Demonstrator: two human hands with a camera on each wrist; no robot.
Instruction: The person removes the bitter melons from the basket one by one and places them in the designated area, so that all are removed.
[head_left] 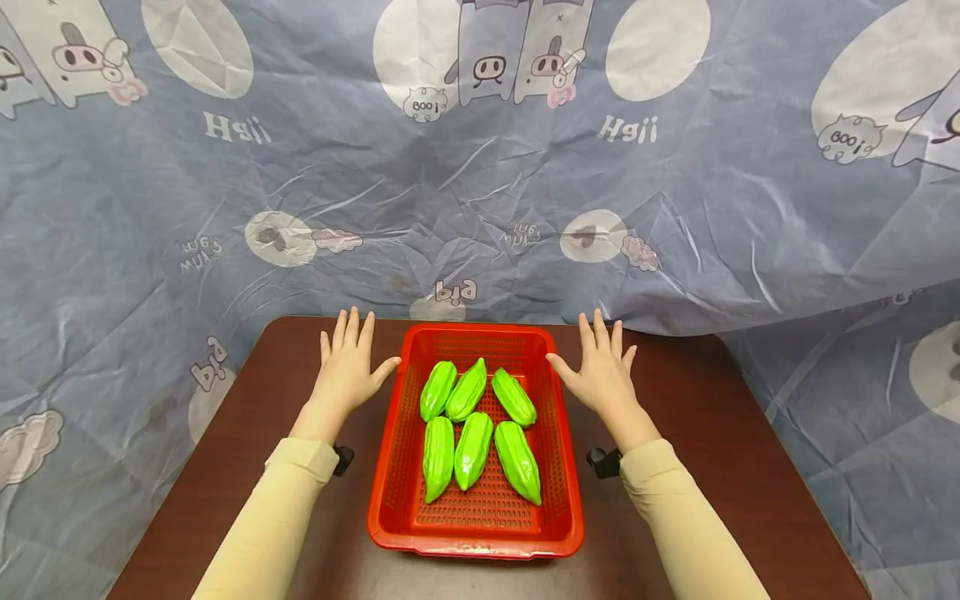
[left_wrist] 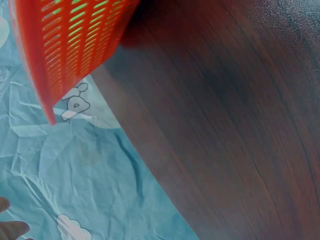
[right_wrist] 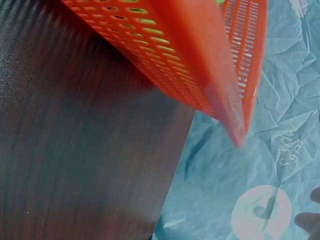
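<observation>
Cut-off parts: in the wrist views, only fingertips of the left hand (head_left: 347,375) and right hand (head_left: 602,379) are showing at the edges; two cream sleeves (head_left: 262,529) are running out of the head view.
Thumb contact: each thumb is reaching towards the rim of the red rectangular plastic basket (head_left: 476,546); whether either is touching, I cannot tell.
Left hand: it is holding nothing, fingers straight and spread, back showing.
Right hand: it is mirroring that pose on the basket's other side, also gripping nothing.
Gourds: six bright green, ridged, elongated gourds (head_left: 474,450) are lying inside, three far, three near.
Basket: one, standing on the dark brown wood-grained surface (head_left: 720,483).
</observation>
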